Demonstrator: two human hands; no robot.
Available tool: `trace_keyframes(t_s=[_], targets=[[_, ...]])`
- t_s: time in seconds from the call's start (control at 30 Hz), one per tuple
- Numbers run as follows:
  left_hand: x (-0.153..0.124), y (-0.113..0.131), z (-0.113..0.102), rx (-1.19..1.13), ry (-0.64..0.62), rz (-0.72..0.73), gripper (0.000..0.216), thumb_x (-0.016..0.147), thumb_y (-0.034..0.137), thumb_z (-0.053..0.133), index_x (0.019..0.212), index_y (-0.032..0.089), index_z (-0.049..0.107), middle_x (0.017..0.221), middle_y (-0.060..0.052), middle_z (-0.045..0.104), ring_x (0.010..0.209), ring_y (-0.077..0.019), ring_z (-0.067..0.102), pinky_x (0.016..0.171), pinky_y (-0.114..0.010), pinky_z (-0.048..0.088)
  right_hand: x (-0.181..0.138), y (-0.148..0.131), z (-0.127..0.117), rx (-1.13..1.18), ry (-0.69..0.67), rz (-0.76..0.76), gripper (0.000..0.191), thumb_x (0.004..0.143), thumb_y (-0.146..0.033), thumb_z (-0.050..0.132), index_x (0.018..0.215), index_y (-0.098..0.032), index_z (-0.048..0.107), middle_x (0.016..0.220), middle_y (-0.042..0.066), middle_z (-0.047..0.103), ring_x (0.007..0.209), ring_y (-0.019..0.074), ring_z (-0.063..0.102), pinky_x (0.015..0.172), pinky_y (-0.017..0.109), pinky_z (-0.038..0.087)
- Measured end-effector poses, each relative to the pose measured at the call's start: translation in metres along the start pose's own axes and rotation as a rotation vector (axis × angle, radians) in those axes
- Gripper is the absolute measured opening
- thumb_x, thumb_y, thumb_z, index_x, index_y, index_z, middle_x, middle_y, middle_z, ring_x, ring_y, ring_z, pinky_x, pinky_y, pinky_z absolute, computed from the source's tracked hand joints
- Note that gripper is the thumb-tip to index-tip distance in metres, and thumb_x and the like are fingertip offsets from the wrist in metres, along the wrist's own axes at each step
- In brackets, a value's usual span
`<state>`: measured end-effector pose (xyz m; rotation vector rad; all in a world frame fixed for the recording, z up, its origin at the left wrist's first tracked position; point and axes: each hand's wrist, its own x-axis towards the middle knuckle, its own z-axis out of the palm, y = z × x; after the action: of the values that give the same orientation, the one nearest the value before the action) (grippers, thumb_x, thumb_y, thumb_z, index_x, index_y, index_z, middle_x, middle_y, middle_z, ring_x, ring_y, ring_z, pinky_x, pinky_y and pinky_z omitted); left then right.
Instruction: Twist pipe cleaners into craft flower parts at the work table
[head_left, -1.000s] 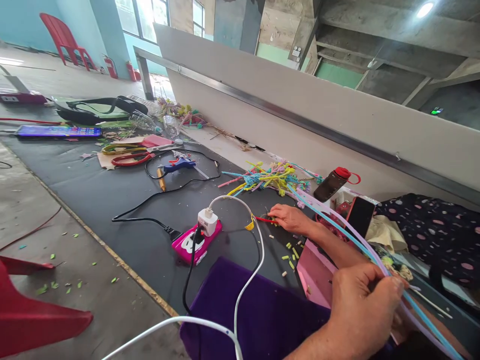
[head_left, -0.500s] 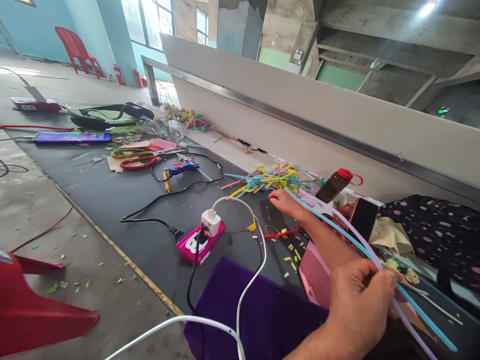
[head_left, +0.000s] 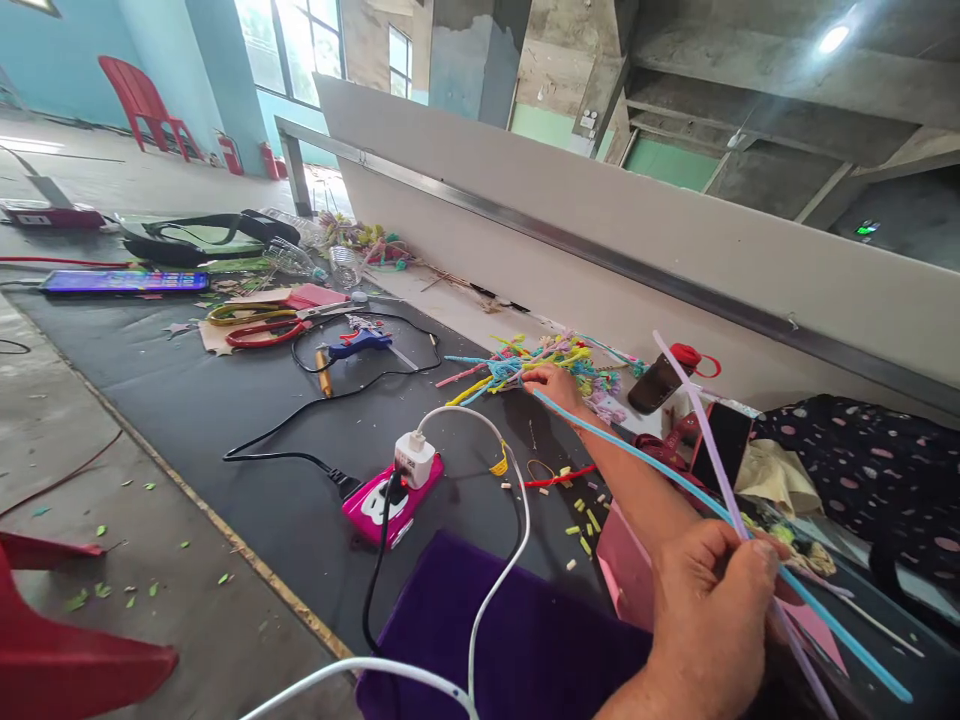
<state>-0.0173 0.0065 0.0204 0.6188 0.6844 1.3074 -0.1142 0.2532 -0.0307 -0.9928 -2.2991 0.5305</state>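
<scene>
While the left hand (head_left: pixel 705 610) pinches a lilac stem (head_left: pixel 703 425) and a light-blue stem (head_left: pixel 637 449) between thumb and fingers in the head view, the right hand (head_left: pixel 553 385) reaches to the pile of coloured stems (head_left: pixel 501 376) farther along the black table (head_left: pixel 270 520). Its fingers are bunched at the pile's near edge, though whether they grip anything I cannot tell. A red strand (head_left: pixel 562 478) lies on the table, small yellow-green bits (head_left: pixel 592 520) scattered near it.
</scene>
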Motion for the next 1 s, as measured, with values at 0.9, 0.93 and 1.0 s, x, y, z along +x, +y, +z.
trace_keyframes(t_s=[0.9, 0.93, 1.0], targets=[[0.006, -0.013, 0.0, 0.005, 0.069, 0.042, 0.043, 0.065, 0.053, 0.058, 0.073, 0.011, 0.061, 0.043, 0.003, 0.044, 0.037, -0.0051, 0.037, 0.038, -0.017, 0.027, -0.007, 0.03, -0.113, -0.189, 0.269, 0.067, 0.028, 0.066, -0.021, 0.051, 0.089, -0.015, 0.066, 0.093, 0.007, 0.062, 0.073, 0.0152, 0.055, 0.072, 0.028, 0.041], [0.007, -0.013, 0.0, 0.004, 0.078, 0.047, 0.042, 0.065, 0.052, 0.059, 0.073, 0.011, 0.061, 0.044, 0.003, 0.044, 0.038, -0.005, 0.037, 0.039, -0.017, 0.027, -0.009, 0.037, -0.112, -0.292, 0.298, 0.12, 0.03, 0.066, -0.02, 0.051, 0.091, -0.016, 0.066, 0.097, 0.007, 0.061, 0.076, 0.0162, 0.056, 0.073, 0.029, 0.041], [0.008, -0.013, -0.001, 0.008, 0.081, 0.049, 0.041, 0.066, 0.051, 0.058, 0.073, 0.011, 0.062, 0.046, 0.003, 0.045, 0.039, -0.0047, 0.037, 0.039, -0.017, 0.027, -0.015, 0.046, -0.11, -0.354, 0.308, 0.172, 0.031, 0.067, -0.02, 0.051, 0.093, -0.015, 0.066, 0.097, 0.01, 0.06, 0.078, 0.0184, 0.056, 0.074, 0.03, 0.041]])
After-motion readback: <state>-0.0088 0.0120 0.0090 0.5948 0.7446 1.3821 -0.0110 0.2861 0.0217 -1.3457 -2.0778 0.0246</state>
